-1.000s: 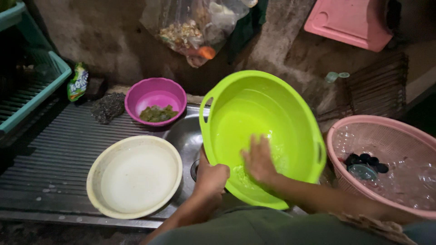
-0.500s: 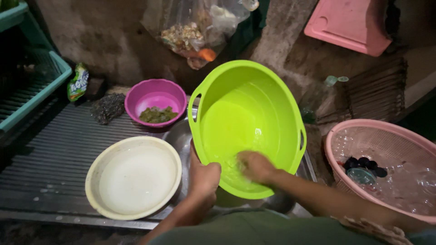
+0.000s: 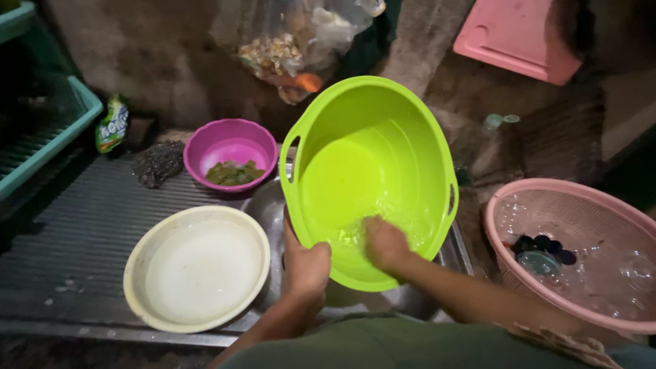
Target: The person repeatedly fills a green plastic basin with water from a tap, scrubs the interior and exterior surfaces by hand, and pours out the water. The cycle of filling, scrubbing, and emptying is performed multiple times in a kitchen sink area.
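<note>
Lime-green basin [image 3: 372,157] tilted over sink [image 3: 266,205], right of cream bowl [image 3: 198,273] on ribbed drainboard [image 3: 82,232]. Left hand [image 3: 305,266] clamped on basin's near rim, thumb inside. Right hand [image 3: 384,242] inside basin, palm flat against wet lower wall, gripping nothing. Pink basket [image 3: 581,246] at far right.

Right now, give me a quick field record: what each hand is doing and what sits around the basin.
left hand: grips the near rim of the tilted lime-green plastic basin
right hand: inside the basin, on its wet bottom
left of basin: cream round bowl, holding nothing
behind that: purple plastic bowl with green bits
right: pink mesh basket holding dark items
</note>
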